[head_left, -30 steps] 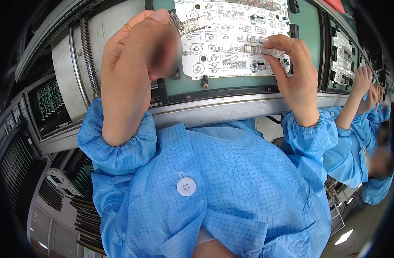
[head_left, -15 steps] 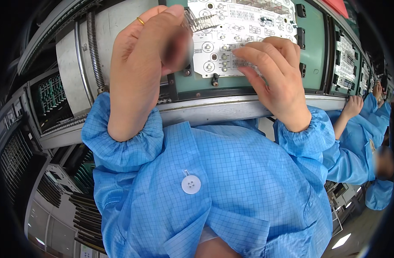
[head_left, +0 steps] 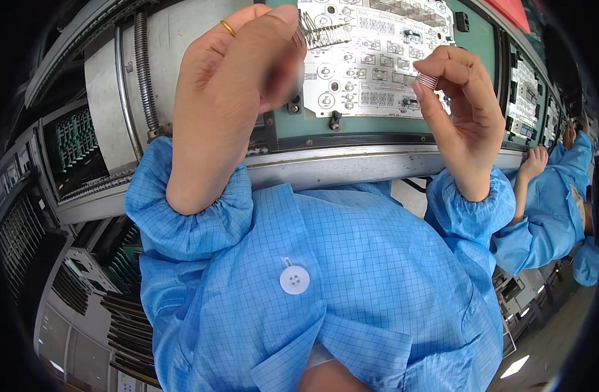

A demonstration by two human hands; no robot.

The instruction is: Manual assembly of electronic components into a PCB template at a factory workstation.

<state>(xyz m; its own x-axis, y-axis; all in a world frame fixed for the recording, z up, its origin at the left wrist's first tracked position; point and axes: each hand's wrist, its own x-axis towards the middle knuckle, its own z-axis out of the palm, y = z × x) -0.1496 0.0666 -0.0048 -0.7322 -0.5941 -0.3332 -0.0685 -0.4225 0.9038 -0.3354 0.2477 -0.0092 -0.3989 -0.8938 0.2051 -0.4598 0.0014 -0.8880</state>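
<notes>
My left hand (head_left: 231, 98), with a ring on one finger, is closed above the left edge of a white printed circuit board (head_left: 319, 68). From its fingertips sticks out a bunch of thin metal-legged parts (head_left: 329, 36), whose exact kind I cannot make out. My right hand (head_left: 466, 98) is raised over the board's lower right corner. Thumb and forefinger pinch a small part with parallel metal wires (head_left: 427, 80). The board lies on a green carrier (head_left: 371, 126) and bears small round parts and several clear pieces along its far edge.
A metal rail (head_left: 325, 171) runs between my body and the carrier. Black clamps (head_left: 335, 121) stand by the board. More white boards (head_left: 523, 85) continue to the right, where a co-worker in a blue sleeve (head_left: 541, 225) stands. Racks with boards (head_left: 77, 150) are at the left.
My right hand has moved right from over the board's middle, and the small wired part now shows in its pinch. My left hand keeps its hold, shifted slightly right in the picture.
</notes>
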